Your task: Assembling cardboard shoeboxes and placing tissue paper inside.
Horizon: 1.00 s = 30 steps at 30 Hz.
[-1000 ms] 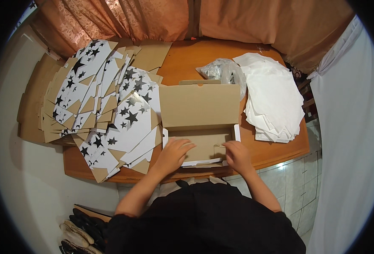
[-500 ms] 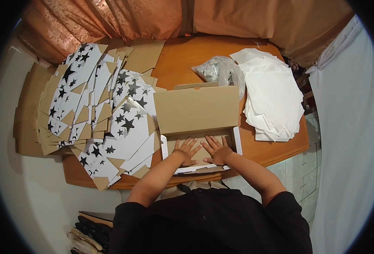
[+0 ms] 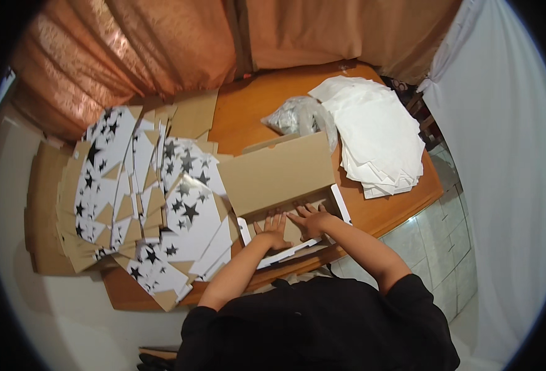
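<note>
A shallow cardboard box (image 3: 278, 173), brown inside with white edges, lies at the table's near side with its lid raised on the far side. Inside it, my left hand (image 3: 273, 232) rests palm down with fingers spread. My right hand (image 3: 311, 219) lies flat beside it, fingers also apart and pointing toward the hinge of the lid. Both palms touch the brown bottom of the box, and neither holds anything. The fingertips of my right hand reach close to the far inner wall.
Left of the box, flat cardboard blanks (image 3: 189, 232) printed with black stars lie in overlapping piles. Behind the lid is a clear plastic bag (image 3: 298, 115) with contents I cannot make out. White paper sheets (image 3: 378, 133) are stacked at the right of the wooden table (image 3: 242, 117).
The whole view has tilted and shifted, so the table appears turned. My hands stay in the box; the right one now reaches slightly nearer the far wall.
</note>
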Motion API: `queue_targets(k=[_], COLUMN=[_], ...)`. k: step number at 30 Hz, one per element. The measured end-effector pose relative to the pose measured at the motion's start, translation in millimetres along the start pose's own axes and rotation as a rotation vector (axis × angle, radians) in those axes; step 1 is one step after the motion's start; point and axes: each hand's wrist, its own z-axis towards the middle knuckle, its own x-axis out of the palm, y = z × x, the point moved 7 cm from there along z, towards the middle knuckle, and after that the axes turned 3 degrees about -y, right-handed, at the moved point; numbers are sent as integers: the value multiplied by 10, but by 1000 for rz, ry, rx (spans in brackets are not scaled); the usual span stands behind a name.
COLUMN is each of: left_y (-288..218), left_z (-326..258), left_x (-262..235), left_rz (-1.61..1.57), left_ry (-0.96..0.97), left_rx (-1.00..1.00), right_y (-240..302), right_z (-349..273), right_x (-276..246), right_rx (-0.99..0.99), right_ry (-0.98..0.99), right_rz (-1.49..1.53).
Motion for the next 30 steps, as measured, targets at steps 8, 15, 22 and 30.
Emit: queue_targets(k=[8, 15, 22, 30], left_y=[-553, -1203, -1966, -2584], left_z=[-734, -779, -530, 168], left_x=[-798, -945, -1231, -1360], left_rz=[-220, -298, -306, -306], left_ry=[-373, -564, -735, -795], left_rx=[453, 647, 585, 522], right_y=[-203, -1744, -3049, -3120], right_z=[-1180, -1366, -1236, -1466], right_x=[-885, -615, -357, -219], right_rx=[-216, 418, 885, 559], right_ry=[-1228, -1595, -1298, -1211], right_rz=[775, 386, 147, 30])
